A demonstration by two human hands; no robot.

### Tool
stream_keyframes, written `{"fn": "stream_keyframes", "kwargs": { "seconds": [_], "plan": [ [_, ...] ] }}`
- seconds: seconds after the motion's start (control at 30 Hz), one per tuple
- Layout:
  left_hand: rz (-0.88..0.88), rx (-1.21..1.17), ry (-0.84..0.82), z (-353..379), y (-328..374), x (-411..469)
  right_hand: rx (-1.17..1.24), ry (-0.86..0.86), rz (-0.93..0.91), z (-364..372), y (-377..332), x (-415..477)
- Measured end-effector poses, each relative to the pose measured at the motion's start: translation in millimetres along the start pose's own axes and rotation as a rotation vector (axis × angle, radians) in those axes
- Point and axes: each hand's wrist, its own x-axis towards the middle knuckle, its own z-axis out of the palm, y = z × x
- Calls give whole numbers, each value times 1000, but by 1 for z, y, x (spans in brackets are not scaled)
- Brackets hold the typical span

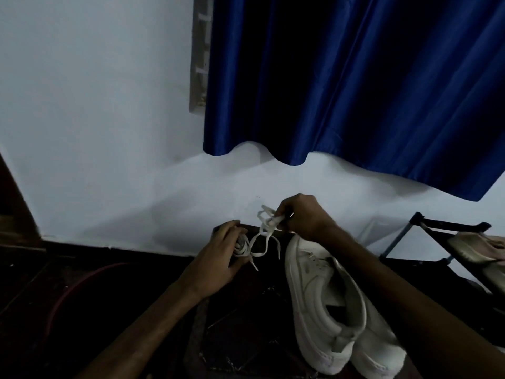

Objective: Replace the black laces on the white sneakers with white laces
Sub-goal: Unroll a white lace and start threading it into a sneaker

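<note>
Sneakers: the white sneakers (pixel 325 305) are lying stacked on a dark floor (pixel 237 324), heels toward the viewer and toes pointing away to the wall. Their long axis is running near to far. No black lace is showing in the visible eyelets.

Left hand: the left hand (pixel 218 258) is hovering left of the sneakers' toe end, apart from the shoes. Its fingers are curling round a small bundle of lace.

Right hand: the right hand (pixel 306 217) is hanging just above and beyond the toe of the upper sneaker, pinching a folded loop of lace between thumb and fingers.

Laces: the white laces (pixel 262 233) are stretching between the two hands, left of the toe, with loose ends dangling toward the floor.

Key relation: the eyelet row is sitting directly under the right wrist, so the right hand is looking nearer for threading. A lace tip probably needs freeing first.

Rack: a dark rack (pixel 426 228) is standing right of the sneakers, carrying a pinkish shoe (pixel 481 247).

Backdrop: beyond the toes, a white wall (pixel 95 132) is rising, with a blue curtain (pixel 355 77) hanging above.
</note>
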Motion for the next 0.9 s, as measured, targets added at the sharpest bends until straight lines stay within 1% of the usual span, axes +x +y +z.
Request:
{"fn": "stream_keyframes", "kwargs": {
  "seconds": [0.1,0.33,0.37,0.43,0.5,0.6,0.7,0.73,0.8,0.83,0.9],
  "plan": [
    [-5,7,5,0,-1,0,145,63,11,-30,-7,-11],
    [-8,-23,57,-7,14,-1,264,201,-31,-116,-24,-46],
    [-32,-73,98,-13,23,2,255,216,-50,-128,-27,-52],
    [-102,-273,205,-27,53,14,253,233,-83,-147,-33,-62],
    [-142,-463,224,-42,97,35,329,215,-105,-158,-41,-70],
    [-160,-646,62,-56,153,70,430,191,-118,-163,-53,-81],
    [-199,-801,-78,-68,175,78,484,243,-39,-166,-51,-86],
    [-224,-792,-114,-75,175,73,472,268,-4,-168,-46,-86],
    [-302,-640,-173,-91,170,59,470,310,85,-172,-30,-89],
    [-338,-558,-199,-100,165,54,511,322,138,-173,-21,-89],
    [-414,-469,-236,-119,159,48,699,348,250,-175,-4,-93]
  ]
}}
